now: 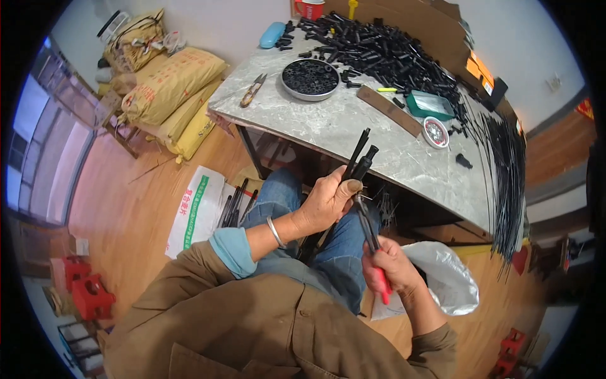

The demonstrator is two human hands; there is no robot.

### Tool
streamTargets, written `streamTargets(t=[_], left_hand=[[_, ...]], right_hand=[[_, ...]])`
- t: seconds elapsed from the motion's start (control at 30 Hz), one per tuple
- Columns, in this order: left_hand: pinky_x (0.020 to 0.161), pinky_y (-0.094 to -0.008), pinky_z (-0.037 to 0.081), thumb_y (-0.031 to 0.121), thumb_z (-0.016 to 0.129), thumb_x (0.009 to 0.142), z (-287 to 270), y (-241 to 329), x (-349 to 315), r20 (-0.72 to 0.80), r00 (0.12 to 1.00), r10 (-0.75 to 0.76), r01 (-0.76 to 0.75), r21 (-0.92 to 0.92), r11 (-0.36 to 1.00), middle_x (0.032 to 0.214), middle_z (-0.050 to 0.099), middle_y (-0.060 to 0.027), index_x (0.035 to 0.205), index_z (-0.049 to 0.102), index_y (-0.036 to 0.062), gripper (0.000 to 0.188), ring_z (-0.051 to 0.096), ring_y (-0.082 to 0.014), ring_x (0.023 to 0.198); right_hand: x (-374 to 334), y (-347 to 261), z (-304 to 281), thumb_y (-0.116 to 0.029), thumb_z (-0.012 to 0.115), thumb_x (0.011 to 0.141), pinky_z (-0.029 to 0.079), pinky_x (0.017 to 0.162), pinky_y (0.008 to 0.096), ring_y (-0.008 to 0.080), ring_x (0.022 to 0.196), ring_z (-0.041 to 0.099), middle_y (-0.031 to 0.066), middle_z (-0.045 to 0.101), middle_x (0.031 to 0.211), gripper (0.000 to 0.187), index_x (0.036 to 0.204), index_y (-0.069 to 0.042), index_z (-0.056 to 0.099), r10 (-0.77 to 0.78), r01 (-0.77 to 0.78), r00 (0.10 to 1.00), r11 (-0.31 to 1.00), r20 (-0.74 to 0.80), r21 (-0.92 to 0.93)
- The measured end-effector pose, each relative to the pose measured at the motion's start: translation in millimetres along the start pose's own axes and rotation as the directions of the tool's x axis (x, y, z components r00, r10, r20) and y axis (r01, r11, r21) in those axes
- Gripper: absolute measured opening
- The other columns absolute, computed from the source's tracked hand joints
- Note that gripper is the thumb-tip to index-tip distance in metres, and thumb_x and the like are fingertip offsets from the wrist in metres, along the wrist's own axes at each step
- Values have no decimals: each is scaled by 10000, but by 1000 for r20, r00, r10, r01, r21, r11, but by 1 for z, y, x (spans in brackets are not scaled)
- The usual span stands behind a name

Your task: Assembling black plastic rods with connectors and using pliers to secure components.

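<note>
Over my lap, my left hand (329, 201) is wrapped around several long black rods with a thicker black tubular end (364, 164) sticking up above the thumb. My right hand (392, 265) grips a pair of long-nosed pliers (367, 222) by the red handles. The jaws of the pliers meet a thin piece of metal just below my left thumb; I cannot make out exactly what they pinch. The lower ends of the black rods run down between my knees, partly hidden by my hand and arm.
Ahead stands a grey marble-patterned table (303, 120). It bears a heap of black parts (379, 50), a round tray (309, 97), snips (253, 91), a green box (429, 114) and long black wires (508, 183). Yellow sacks (177, 82) lie left; a plastic bag (451, 278) sits by my right arm.
</note>
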State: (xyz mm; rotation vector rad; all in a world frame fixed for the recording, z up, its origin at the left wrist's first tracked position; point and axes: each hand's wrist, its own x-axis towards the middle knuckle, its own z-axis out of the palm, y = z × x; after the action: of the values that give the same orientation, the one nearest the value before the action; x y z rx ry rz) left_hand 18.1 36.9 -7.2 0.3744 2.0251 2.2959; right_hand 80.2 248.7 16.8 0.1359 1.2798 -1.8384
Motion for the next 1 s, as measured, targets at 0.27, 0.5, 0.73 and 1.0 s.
streamTargets(t=[0.27, 0.5, 0.73, 1.0], left_hand=[[417, -203, 359, 591, 472, 920, -3, -1, -5, 85, 995, -55, 68, -150, 986, 639, 477, 1, 993, 519, 23, 574, 446, -50, 462], [421, -193, 338, 586, 460, 931, 9, 6, -6, -21, 1000, 19, -20, -57, 998, 573, 461, 29, 881, 549, 7, 587, 424, -24, 477], [444, -191, 348, 580, 464, 933, 0, 6, -6, -13, 998, -54, 52, -117, 992, 602, 476, 33, 885, 550, 9, 579, 429, -18, 500], [445, -187, 341, 567, 478, 934, -2, 6, -9, -37, 999, -25, 20, -137, 990, 601, 463, 43, 891, 548, 10, 563, 425, -12, 510]], right_hand=[[-22, -29, -6, -58, 505, 922, 499, 496, 303, 149, 608, 589, 93, 611, 779, 49, 938, -14, 519, -435, 218, 894, 628, -106, -747], [-19, -12, -3, -158, 602, 897, 470, 461, 267, 145, 501, 558, 59, 574, 736, 166, 929, -40, 489, 114, -68, 974, 972, 198, -224], [-19, 0, 2, -254, 595, 927, 461, 442, 305, 158, 496, 569, 83, 603, 760, 251, 927, -10, 537, -242, 197, 965, 927, -105, -320], [-12, -15, 9, -154, 609, 820, 442, 507, 280, 189, 544, 575, 69, 584, 664, 254, 1003, -5, 515, -92, 116, 992, 925, 83, -362]])
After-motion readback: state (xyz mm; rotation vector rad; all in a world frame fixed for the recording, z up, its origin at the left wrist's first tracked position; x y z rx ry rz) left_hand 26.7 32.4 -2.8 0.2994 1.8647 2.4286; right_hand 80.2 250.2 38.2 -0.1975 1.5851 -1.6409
